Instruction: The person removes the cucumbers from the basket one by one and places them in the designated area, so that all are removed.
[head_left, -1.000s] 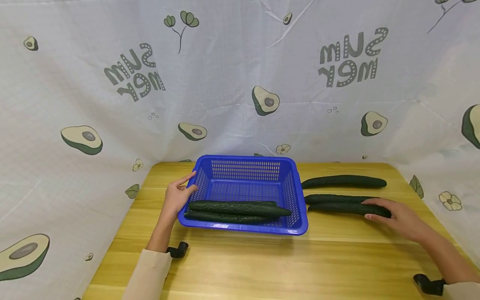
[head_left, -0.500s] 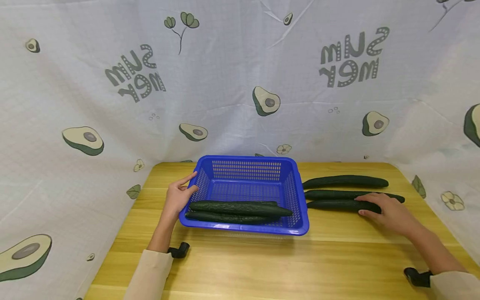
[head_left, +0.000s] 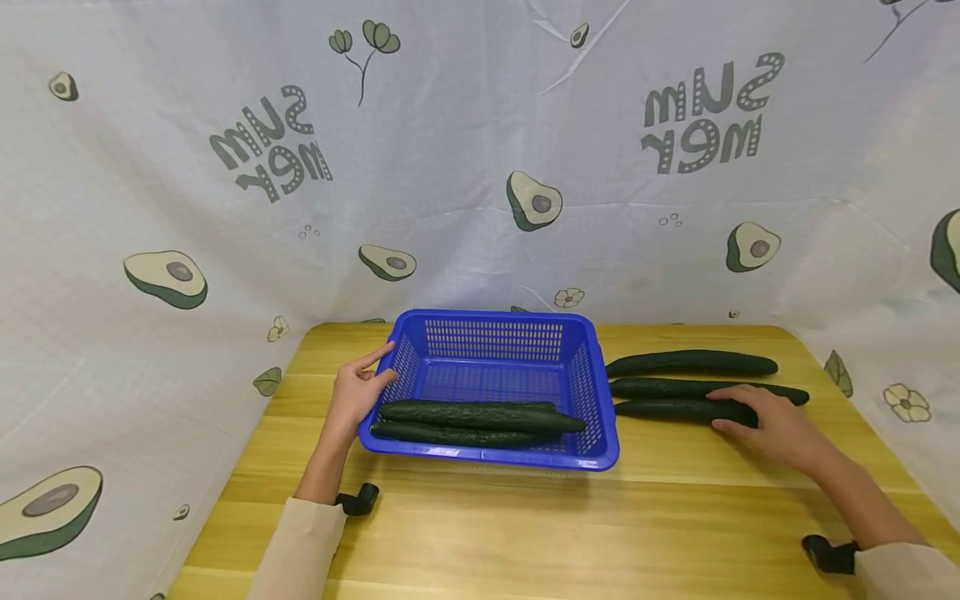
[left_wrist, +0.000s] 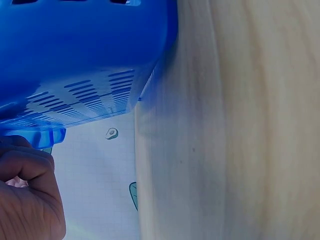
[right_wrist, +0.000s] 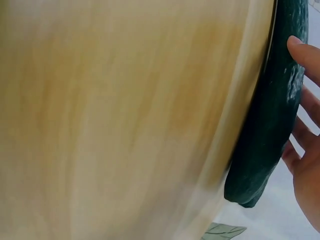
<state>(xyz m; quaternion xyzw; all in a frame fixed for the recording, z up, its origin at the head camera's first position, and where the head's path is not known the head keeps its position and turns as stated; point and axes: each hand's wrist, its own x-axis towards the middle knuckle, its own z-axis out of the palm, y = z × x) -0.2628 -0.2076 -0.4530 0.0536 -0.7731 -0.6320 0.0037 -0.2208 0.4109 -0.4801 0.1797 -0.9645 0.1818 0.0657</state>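
A blue plastic basket (head_left: 495, 317) stands on the wooden table, with dark green cucumbers (head_left: 480, 414) lying along its near side. My left hand (head_left: 352, 398) grips the basket's left rim, thumb on the inner side; in the left wrist view, the hand (left_wrist: 30, 195) has curled fingers at the rim. To the right of the basket, three more cucumbers lie side by side. My right hand (head_left: 780, 429) holds the nearest cucumber (head_left: 667, 409) by its right end. The right wrist view shows the thumb on one side of this cucumber (right_wrist: 275, 110) and the fingers on the other.
The middle cucumber (head_left: 652, 388) lies right beside the held one, and the far cucumber (head_left: 690, 362) is behind it. A white curtain (head_left: 450, 167) printed with avocados hangs behind the wooden table (head_left: 480, 533). Black wrist mounts (head_left: 360, 500) sit on both wrists.
My right hand has shifted a little left along with the nearest cucumber, which now lies apart from the middle one's right end. The left hand and basket stay put.
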